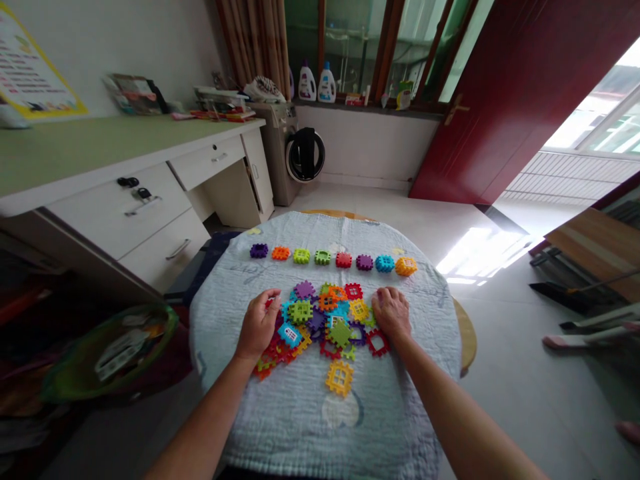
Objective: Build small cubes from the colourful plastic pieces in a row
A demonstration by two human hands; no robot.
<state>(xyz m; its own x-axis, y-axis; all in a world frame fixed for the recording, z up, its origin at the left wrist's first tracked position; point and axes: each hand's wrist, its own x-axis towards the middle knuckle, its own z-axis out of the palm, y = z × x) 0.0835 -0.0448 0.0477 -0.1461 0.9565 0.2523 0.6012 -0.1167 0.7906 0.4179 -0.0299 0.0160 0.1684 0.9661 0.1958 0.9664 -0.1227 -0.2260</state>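
Note:
A heap of flat plastic interlocking tiles [320,320] in many colours lies in the middle of a round table covered by a pale blue cloth [300,420]. My left hand [259,325] rests on the heap's left edge, fingers curled over some tiles; what it grips is hidden. My right hand [391,312] lies palm down at the heap's right edge, fingers bent onto the tiles. A row of several assembled cubes [333,258] runs across the far side of the cloth, from purple at the left to orange at the right. One yellow tile [339,377] lies apart, nearer me.
A white desk with drawers [130,207] stands at the left, a green basket [107,357] on the floor below it. A washing machine [293,157] stands behind, a red door [510,93] at the right. Boards and tools [590,267] lie on the floor at the right.

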